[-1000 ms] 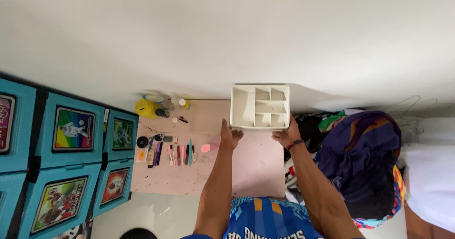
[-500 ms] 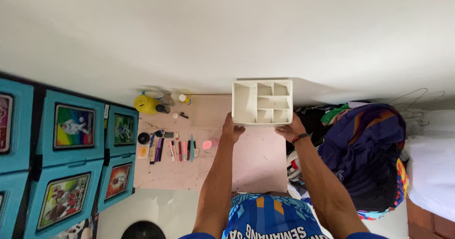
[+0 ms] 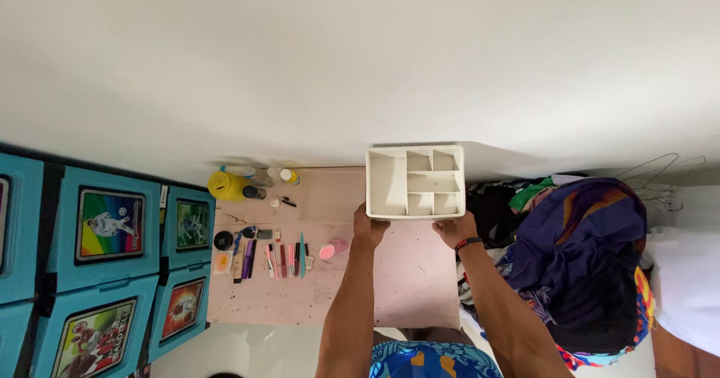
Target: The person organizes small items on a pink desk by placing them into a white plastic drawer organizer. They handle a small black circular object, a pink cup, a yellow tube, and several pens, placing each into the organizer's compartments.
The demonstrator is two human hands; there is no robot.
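Note:
A white plastic organiser [image 3: 414, 182] with several empty compartments is held up above the far right part of a pale pink table [image 3: 405, 273]. My left hand [image 3: 367, 226] grips its near left corner. My right hand [image 3: 454, 230], with a red and black band at the wrist, grips its near right corner. The organiser's open side faces me, against the white wall.
A row of small cosmetics and pens [image 3: 270, 243] lies on the table's left part, with a pink sponge [image 3: 327, 251] and a yellow bottle [image 3: 228, 185]. Blue drawer units [image 3: 112, 243] stand to the left. A heap of clothes [image 3: 577, 258] and wire hangers [image 3: 660, 175] lie to the right.
The view has shifted a little, so the table and organiser sit lower in the frame. Both hands keep the same hold on the organiser.

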